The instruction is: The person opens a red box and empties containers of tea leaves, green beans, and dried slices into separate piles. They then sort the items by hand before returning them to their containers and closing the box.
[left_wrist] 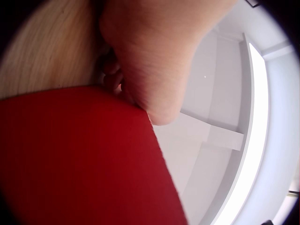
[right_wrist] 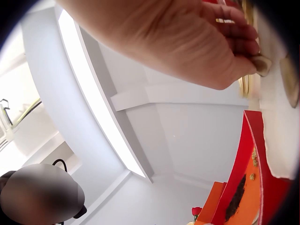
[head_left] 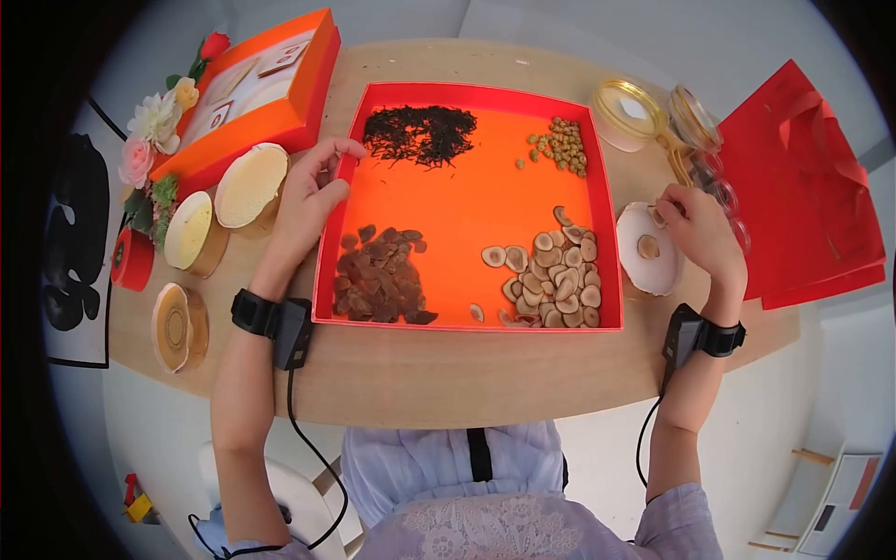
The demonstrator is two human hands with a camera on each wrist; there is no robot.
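Observation:
A shallow red box (head_left: 610, 201) with an orange floor holds a dried good in each corner. My left hand (head_left: 310, 191) grips its left wall near the far corner; in the left wrist view the red wall (left_wrist: 84, 154) hides part of the fingers. To the right of the box, my right hand (head_left: 702, 229) pinches a pale, brown-rimmed dried slice (right_wrist: 262, 64) between thumb and fingers. Just below the fingertips is a white-lined round tub (head_left: 644, 275) with another slice (head_left: 648, 246) inside. Similar slices (head_left: 560, 280) lie heaped in the box's near right corner.
Brown flakes (head_left: 378, 280), dark shreds (head_left: 420, 133) and small greenish buds (head_left: 565, 145) occupy the other corners. Round tubs (head_left: 252, 187), an orange gift box (head_left: 317, 84) and flowers (head_left: 154, 121) stand left. Lidded jars (head_left: 630, 112) and a red bag (head_left: 803, 205) are on the right.

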